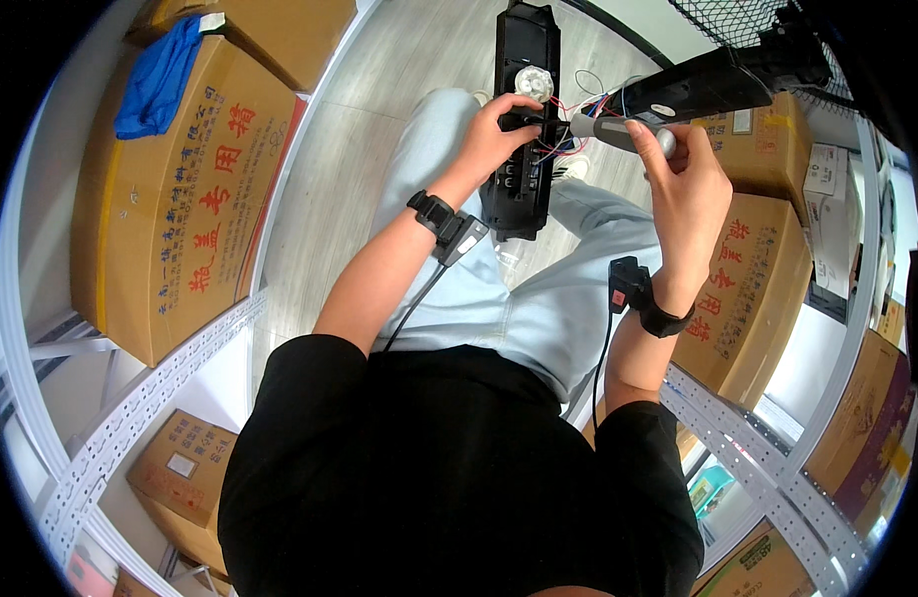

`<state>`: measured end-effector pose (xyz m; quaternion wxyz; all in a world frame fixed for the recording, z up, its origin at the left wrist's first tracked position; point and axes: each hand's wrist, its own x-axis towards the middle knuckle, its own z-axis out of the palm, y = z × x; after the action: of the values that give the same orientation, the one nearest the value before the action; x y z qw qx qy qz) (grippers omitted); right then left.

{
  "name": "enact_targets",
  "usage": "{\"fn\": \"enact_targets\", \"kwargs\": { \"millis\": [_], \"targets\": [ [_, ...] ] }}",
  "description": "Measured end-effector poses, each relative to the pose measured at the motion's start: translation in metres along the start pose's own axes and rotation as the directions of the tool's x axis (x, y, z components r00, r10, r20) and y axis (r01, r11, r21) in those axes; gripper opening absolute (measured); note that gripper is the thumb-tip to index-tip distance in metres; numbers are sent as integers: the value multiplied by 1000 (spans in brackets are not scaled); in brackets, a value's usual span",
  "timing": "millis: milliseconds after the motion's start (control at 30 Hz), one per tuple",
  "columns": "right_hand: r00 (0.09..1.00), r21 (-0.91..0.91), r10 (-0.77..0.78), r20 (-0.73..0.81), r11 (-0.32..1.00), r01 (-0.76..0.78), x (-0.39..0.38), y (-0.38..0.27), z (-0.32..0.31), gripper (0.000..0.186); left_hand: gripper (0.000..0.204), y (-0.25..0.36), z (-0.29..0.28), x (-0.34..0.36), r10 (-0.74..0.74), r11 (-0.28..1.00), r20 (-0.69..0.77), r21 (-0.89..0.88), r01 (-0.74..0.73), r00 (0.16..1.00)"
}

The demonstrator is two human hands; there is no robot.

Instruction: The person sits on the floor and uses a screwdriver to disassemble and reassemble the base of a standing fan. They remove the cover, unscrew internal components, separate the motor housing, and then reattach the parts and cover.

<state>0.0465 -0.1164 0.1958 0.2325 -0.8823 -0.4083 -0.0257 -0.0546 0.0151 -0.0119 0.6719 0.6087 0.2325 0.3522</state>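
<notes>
Black plastic makes up the long opened housing (520, 119) that lies along the person's thigh, at twelve o'clock in the head view. It rests on the pale jeans (539, 298), probably so the lap serves in place of a table. The left hand (499, 134) curls over the housing's left edge, fingers closed on it and thumb pressed near the middle, which keeps it from sliding while it is worked on. The right hand (683, 184), at about one o'clock, is closed around a grey-handled tool (618, 131), apparently a screwdriver, its tip aimed left into the housing beside the red and blue wires (588, 104). A white round part (534, 82) sits in the housing just above the left fingers. Cardboard boxes (181, 199) fill the shelves at nine and three o'clock.
</notes>
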Motion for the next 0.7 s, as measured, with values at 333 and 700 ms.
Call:
{"fn": "enact_targets", "kwargs": {
  "millis": [333, 700],
  "targets": [
    [990, 247, -136, 30, 961, 125, -8, -2, -5, 31, 31, 2, 0, 0, -25, 999, 8, -38, 25, 1000],
    [994, 373, -106, 19, 923, 91, -6, -4, -3, 33, 32, 0, 2, 1, -32, 999, -3, -41, 31, 999]
  ]
}}
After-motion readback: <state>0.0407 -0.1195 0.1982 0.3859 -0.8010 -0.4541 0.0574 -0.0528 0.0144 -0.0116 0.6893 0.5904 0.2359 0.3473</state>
